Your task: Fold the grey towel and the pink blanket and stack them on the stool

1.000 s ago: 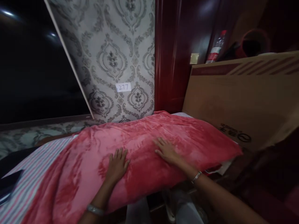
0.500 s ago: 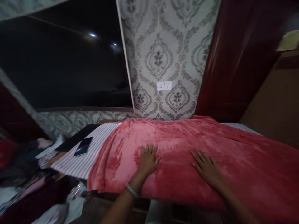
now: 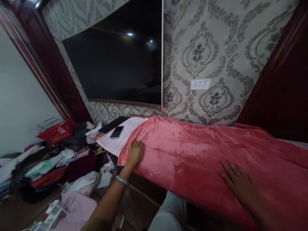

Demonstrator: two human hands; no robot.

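Observation:
A plush red blanket (image 3: 192, 160) lies spread over a table-height surface, its nap light in some patches and dark in others. Toward its left end, my left hand (image 3: 136, 152) rests on the fabric with fingers bent and drawn together against it, a band around the wrist. My right hand (image 3: 238, 181) lies flat on the blanket further right, fingers spread and holding nothing. Under the blanket's left edge shows a striped cloth (image 3: 120, 134) in white, pink and grey-green. A dark phone (image 3: 116, 132) sits on that cloth.
A large dark television (image 3: 120, 64) hangs on the patterned wall, beside a paper label (image 3: 200, 84) reading 277. Heaped clothes (image 3: 48, 170) cover the floor at left, near a red basket (image 3: 57, 131). A white power strip (image 3: 51, 216) lies lower left.
My view has turned left. My left hand has slid left across the blanket toward its edge, its fingers now bent. My right hand stays flat on the fabric, further from the left one.

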